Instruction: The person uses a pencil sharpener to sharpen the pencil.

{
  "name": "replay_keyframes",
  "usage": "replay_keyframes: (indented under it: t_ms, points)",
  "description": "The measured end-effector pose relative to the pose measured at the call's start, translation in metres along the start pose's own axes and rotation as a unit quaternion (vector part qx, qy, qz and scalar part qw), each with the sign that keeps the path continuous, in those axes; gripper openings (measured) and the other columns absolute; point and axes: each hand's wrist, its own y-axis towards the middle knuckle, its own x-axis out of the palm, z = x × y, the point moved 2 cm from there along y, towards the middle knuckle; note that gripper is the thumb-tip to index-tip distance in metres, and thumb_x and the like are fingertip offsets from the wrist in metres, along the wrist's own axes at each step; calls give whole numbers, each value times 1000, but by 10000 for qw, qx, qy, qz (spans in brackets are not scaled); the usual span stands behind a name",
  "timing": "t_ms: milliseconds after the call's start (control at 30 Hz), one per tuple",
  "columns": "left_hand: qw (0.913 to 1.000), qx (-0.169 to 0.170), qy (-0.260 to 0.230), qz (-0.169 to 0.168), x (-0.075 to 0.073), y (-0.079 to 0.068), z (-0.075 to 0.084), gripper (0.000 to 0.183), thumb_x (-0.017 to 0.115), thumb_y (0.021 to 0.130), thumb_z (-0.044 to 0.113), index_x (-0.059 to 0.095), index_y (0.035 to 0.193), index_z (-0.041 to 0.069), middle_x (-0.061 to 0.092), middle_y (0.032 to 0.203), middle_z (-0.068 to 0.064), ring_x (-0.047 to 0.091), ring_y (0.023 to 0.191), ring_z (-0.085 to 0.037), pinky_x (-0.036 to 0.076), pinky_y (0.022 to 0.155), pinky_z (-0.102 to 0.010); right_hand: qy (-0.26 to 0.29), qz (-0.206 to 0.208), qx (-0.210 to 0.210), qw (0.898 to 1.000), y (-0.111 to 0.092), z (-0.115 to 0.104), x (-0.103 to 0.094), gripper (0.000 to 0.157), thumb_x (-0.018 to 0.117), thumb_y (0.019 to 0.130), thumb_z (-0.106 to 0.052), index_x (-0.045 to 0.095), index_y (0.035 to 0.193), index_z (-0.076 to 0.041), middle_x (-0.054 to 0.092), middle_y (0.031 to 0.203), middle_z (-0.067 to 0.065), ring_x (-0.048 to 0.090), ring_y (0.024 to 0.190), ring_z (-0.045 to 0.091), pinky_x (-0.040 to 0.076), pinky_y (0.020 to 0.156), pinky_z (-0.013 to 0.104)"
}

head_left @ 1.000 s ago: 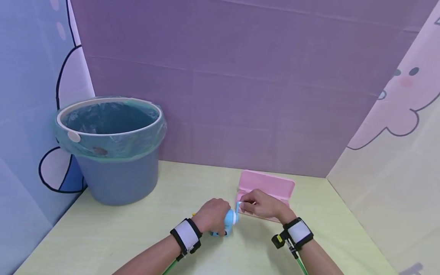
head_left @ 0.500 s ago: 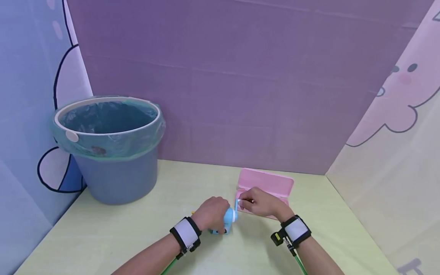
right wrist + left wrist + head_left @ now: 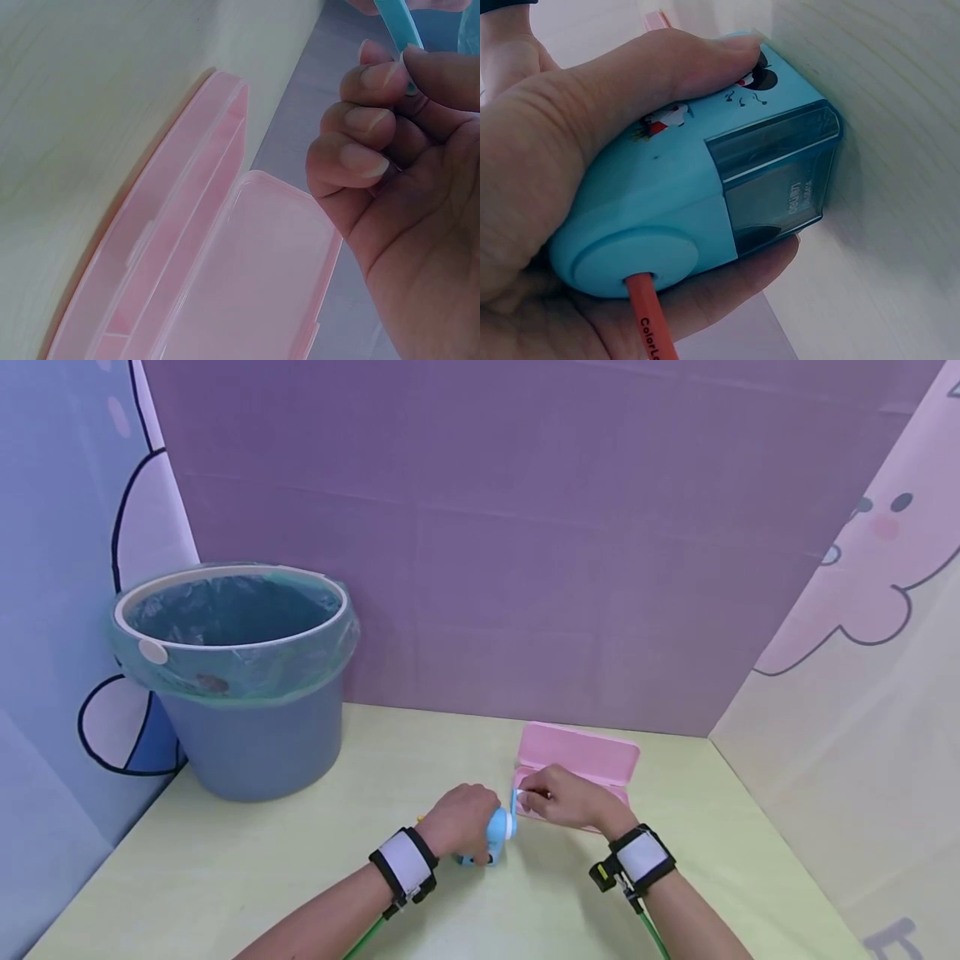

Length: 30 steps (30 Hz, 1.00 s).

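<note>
My left hand [image 3: 459, 820] grips a light blue crank pencil sharpener [image 3: 682, 165] near the middle of the table, thumb over its printed side and fingers beneath. A red-orange pencil [image 3: 646, 315] sticks out of the sharpener's round hole. The see-through shavings drawer [image 3: 776, 184] faces the table in the left wrist view. My right hand [image 3: 566, 797] pinches the end of the sharpener's blue crank handle [image 3: 397, 22] between thumb and curled fingers, in front of an open pink pencil case [image 3: 581, 753].
A blue-grey bin [image 3: 251, 747] with a green plastic liner stands at the back left. A purple wall [image 3: 465, 568] closes off the table's far edge, and a pale patterned wall [image 3: 862, 760] runs along the right. The pencil case lies close to the back wall.
Both hands keep their hold on the sharpener and its crank. The whole scene shifts slightly up in the head view; nothing else has visibly moved.
</note>
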Motion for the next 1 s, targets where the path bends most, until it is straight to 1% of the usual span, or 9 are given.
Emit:
replay_keyframes:
  t_ms: [167,367,467,667,733,900,1000]
  points:
    - [10000,33,-2,9,1,0,2,52,94,57,30,64,95,12,59,80,3,52,72,-13,50,69,-30,-10,12,-14,10000,2,4,6,23,52,96,-8,61,75,-4,38,59,-10,36,51,3,31,51,20]
    - [10000,-41,50,25,0,-2,2,52,95,56,31,64,94,12,59,80,3,53,72,-13,51,70,-30,-55,67,-184,9998,4,4,9,23,52,96,-6,60,74,-7,39,60,-11,37,52,2,31,51,19]
    - [10000,-58,50,45,-1,-3,1,52,95,57,30,65,95,12,59,80,3,53,72,-13,51,70,-30,-32,93,-151,9998,6,5,10,24,51,95,-6,59,73,-10,40,61,-12,37,52,2,32,52,19]
    - [9999,-62,84,24,0,-3,0,51,95,56,31,64,93,12,59,78,4,52,70,-12,51,70,-30,21,-9,-122,9999,8,8,13,22,51,96,-6,63,78,0,40,61,-11,37,52,2,31,52,19]
    - [9999,-57,100,38,1,-2,0,51,95,56,31,65,93,12,59,78,4,52,70,-12,51,69,-30,-46,-42,-155,9999,9,10,15,22,52,96,-7,63,78,0,39,61,-11,37,53,2,31,52,19]
    - [9999,-43,80,42,1,0,0,52,95,56,31,65,94,12,59,78,4,52,69,-12,51,69,-29,-236,-134,-195,9994,12,16,19,24,53,97,-10,61,75,-3,37,60,-10,36,52,2,31,52,19]
    - [10000,-45,79,31,0,0,0,51,95,56,31,65,93,12,59,77,4,52,69,-12,51,68,-29,-221,-180,-177,9994,12,18,20,25,53,97,-11,60,74,-3,36,59,-11,35,51,2,30,51,19]
